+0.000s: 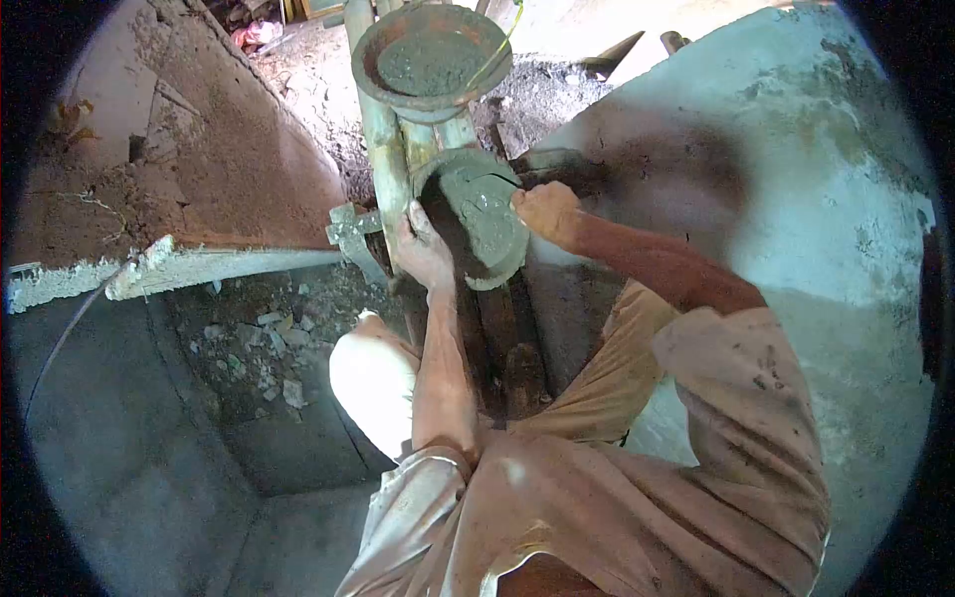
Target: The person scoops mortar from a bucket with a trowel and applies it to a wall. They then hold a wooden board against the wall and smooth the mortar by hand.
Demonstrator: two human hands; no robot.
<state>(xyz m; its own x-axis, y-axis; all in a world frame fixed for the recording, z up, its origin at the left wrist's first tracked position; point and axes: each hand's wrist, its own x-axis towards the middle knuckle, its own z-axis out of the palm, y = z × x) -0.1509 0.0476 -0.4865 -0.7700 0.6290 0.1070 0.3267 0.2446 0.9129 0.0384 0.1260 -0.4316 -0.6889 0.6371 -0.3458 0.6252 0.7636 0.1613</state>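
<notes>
My left hand (pixel 425 251) grips the near left rim of a round mortar pan (pixel 482 283), its thumb up along the edge. Wet grey mortar (pixel 494 227) coats the inside of the pan, and a dark shadow covers its left part. At the pan's right edge my right hand (pixel 550 213) is closed round a trowel (pixel 497 178). Only the trowel's thin dark curved metal shows over the mortar; its handle is hidden in my fist. Just beyond the pan stands a wider bowl (pixel 373 88) with more grey mortar in it.
Bamboo poles (pixel 383 149) run under the bowl and pan. A plastered wall (pixel 826 199) slopes close on the right. A rough brown slab (pixel 229 189) with a ragged edge juts in from the left. Rubble (pixel 284 348) lies below, near my legs. A cable (pixel 75 323) hangs at far left.
</notes>
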